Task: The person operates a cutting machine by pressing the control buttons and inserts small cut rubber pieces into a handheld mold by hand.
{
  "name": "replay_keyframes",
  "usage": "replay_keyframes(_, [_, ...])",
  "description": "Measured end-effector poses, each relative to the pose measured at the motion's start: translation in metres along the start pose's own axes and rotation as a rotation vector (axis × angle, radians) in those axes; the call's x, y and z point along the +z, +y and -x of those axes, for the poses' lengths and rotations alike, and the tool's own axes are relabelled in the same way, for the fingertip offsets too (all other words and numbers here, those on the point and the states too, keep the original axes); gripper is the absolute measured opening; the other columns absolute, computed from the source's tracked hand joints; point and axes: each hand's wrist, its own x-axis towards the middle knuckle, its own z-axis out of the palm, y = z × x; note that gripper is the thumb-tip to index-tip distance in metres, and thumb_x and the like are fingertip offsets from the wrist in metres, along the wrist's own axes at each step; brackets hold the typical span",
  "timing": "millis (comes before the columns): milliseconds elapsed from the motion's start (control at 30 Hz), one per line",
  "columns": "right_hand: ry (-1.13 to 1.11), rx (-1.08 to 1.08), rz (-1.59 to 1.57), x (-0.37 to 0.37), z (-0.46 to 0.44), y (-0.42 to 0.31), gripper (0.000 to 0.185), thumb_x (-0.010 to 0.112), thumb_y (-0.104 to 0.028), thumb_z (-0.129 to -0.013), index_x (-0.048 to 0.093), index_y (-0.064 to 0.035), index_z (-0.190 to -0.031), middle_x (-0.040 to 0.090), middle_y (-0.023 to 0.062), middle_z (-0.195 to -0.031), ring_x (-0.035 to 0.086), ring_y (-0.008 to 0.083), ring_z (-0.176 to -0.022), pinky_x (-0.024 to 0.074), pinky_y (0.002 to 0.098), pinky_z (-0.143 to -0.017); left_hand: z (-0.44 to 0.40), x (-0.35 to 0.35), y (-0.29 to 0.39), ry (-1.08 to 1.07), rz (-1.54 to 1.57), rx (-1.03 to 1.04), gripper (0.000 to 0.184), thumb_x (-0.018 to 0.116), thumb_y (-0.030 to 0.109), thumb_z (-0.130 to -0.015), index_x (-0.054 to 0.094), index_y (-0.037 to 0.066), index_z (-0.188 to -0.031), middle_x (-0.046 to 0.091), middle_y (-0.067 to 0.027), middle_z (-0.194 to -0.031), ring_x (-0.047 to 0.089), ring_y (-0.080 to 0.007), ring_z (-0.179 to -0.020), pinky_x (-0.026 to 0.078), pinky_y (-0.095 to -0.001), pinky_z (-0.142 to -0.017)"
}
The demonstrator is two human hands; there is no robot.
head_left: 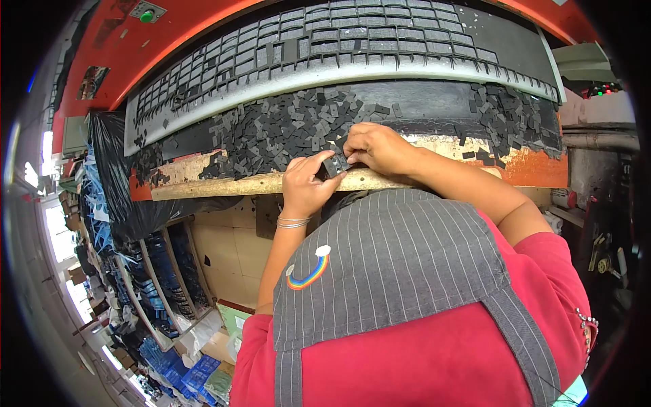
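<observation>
My left hand (306,183), with bangles at the wrist, grips a small stack of dark rectangular pieces (334,165) between thumb and fingers above the wooden front rail (258,184). My right hand (380,148) is closed at the right side of the stack, its fingertips pinched together and touching or nearly touching it. What lies between those fingertips is too small to make out. Behind both hands, a heap of loose dark pieces (278,129) spreads over the work surface.
A dark grid-like sheet (325,44) lies behind a pale bar (298,81). More loose pieces (505,119) are piled at the right. Black plastic (119,176) hangs at the left. A green button (146,16) sits on the red machine frame (129,54).
</observation>
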Motion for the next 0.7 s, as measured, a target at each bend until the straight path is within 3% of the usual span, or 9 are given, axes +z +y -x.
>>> replay_keyframes(67, [-0.012, 0.066, -0.082, -0.002, 0.001, 0.0, 0.012, 0.075, -0.012, -0.083, 0.069, -0.0037, -0.09, 0.064, 0.0114, -0.094, 0.062, 0.0333, -0.093, 0.0509, 0.042, -0.082, 0.003, -0.004, -0.001, -0.088, 0.029, -0.074, 0.048, 0.091, 0.018, -0.066, 0.074, 0.009, -0.109, 0.075, -0.0088, -0.098, 0.069, -0.0274, -0.084, 0.052, -0.0357, -0.081])
replay_keyframes(133, [0.016, 0.169, -0.179, -0.008, 0.002, -0.006, 0.013, 0.074, -0.012, -0.085, 0.068, -0.0041, -0.093, 0.064, 0.0125, -0.096, 0.062, 0.0341, -0.093, 0.0506, 0.0424, -0.082, 0.002, -0.004, -0.001, -0.06, 0.042, -0.051, 0.045, 0.09, 0.02, -0.066, 0.073, 0.008, -0.106, 0.074, -0.0084, -0.091, 0.068, -0.0281, -0.083, 0.052, -0.0367, -0.078])
replay_keyframes(233, [0.334, 0.187, -0.102, -0.008, -0.003, -0.006, 0.016, 0.074, -0.012, -0.085, 0.069, -0.0058, -0.099, 0.063, 0.0118, -0.096, 0.062, 0.0294, -0.094, 0.0504, 0.0402, -0.083, 0.004, -0.004, 0.0, -0.071, 0.069, -0.097, 0.043, 0.09, 0.021, -0.066, 0.073, 0.008, -0.104, 0.074, -0.0084, -0.093, 0.069, -0.0283, -0.085, 0.053, -0.037, -0.08])
replay_keyframes(333, [0.261, -0.083, 0.044, -0.003, 0.006, 0.001, 0.017, 0.075, -0.013, -0.084, 0.072, -0.0065, -0.1, 0.065, 0.009, -0.094, 0.064, 0.0284, -0.094, 0.0508, 0.0396, -0.084, 0.005, -0.006, -0.004, -0.091, 0.087, -0.107, 0.042, 0.089, 0.019, -0.067, 0.073, 0.007, -0.104, 0.074, -0.0087, -0.098, 0.069, -0.0284, -0.089, 0.053, -0.037, -0.082])
replay_keyframes(467, [0.216, -0.199, 0.179, 0.007, 0.013, -0.002, 0.016, 0.077, -0.016, -0.08, 0.076, -0.0086, -0.094, 0.066, 0.0026, -0.09, 0.065, 0.0237, -0.088, 0.0497, 0.0371, -0.082, 0.005, -0.006, -0.002, -0.096, 0.086, -0.104, 0.041, 0.088, 0.018, -0.067, 0.073, 0.007, -0.104, 0.075, -0.0085, -0.1, 0.069, -0.029, -0.09, 0.053, -0.0373, -0.083])
replay_keyframes(700, [0.215, -0.261, 0.325, 0.002, 0.017, -0.016, 0.016, 0.075, -0.018, -0.077, 0.077, -0.0127, -0.092, 0.066, -0.0014, -0.09, 0.064, 0.0192, -0.088, 0.0472, 0.0345, -0.077, 0.005, -0.004, -0.004, -0.037, 0.065, -0.022, 0.042, 0.089, 0.019, -0.067, 0.073, 0.006, -0.103, 0.075, -0.0096, -0.095, 0.07, -0.0289, -0.088, 0.053, -0.0367, -0.082])
